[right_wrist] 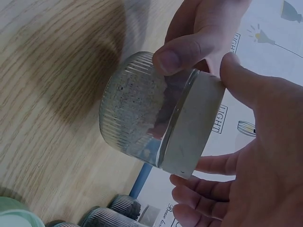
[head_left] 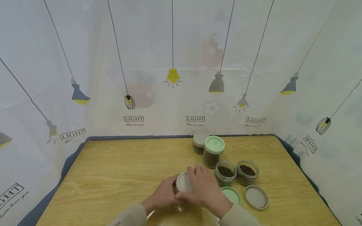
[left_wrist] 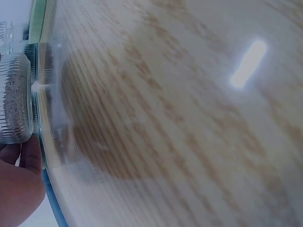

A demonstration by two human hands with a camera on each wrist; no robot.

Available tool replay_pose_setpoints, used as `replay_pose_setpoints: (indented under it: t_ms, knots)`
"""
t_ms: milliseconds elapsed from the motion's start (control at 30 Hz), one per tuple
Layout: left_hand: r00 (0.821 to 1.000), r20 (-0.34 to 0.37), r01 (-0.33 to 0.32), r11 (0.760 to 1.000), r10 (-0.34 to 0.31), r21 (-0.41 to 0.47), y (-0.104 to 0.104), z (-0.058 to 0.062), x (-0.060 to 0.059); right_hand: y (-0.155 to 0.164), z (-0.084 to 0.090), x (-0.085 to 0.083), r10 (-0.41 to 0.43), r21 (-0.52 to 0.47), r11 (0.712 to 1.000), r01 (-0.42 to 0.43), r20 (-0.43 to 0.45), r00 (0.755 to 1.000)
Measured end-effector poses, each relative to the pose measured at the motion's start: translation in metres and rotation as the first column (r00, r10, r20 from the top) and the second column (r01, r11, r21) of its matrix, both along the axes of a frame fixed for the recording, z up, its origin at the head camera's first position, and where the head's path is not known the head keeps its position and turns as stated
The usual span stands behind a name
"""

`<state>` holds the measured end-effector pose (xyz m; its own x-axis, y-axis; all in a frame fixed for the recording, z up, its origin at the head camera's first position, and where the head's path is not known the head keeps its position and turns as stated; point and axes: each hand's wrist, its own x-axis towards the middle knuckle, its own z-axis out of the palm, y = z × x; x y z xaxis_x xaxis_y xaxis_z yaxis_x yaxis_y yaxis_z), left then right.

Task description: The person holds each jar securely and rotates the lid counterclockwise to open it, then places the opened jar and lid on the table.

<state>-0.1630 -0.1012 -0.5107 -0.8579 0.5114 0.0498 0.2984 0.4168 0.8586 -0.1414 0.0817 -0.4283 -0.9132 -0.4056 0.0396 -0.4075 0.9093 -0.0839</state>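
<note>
A ribbed glass jar with pale, fine-grained contents is held up above the table, tilted in the right wrist view. Its light grey lid sits on the mouth. My left hand grips the glass body, its thumb pressed to the side just below the lid. Around the lid curl the thumb and fingers of my right hand. In the left wrist view the same jar shows at the left edge, above the fingers.
Two uncovered jars of dark brown beans, one nearer and one farther right, stand right of my hands. Before them lie a green lid and a grey lid. Behind stand a green-lidded jar and a grey-lidded jar.
</note>
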Motion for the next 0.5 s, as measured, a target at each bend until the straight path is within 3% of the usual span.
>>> replay_pose_setpoints:
  t_ms: [200, 500]
  knots:
    - [1.000, 0.011, -0.025, 1.000, 0.025, -0.015, 0.0009, 0.0006, 0.0006, -0.0026, 0.0003, 0.0012, 0.017, 0.013, 1.000, -0.016, -0.014, 1.000]
    - [0.999, 0.046, -0.020, 0.999, 0.021, -0.026, 0.0012, 0.0021, 0.0015, 0.0012, -0.0003, -0.0022, 0.109, -0.038, 0.993, -0.109, -0.010, 0.994]
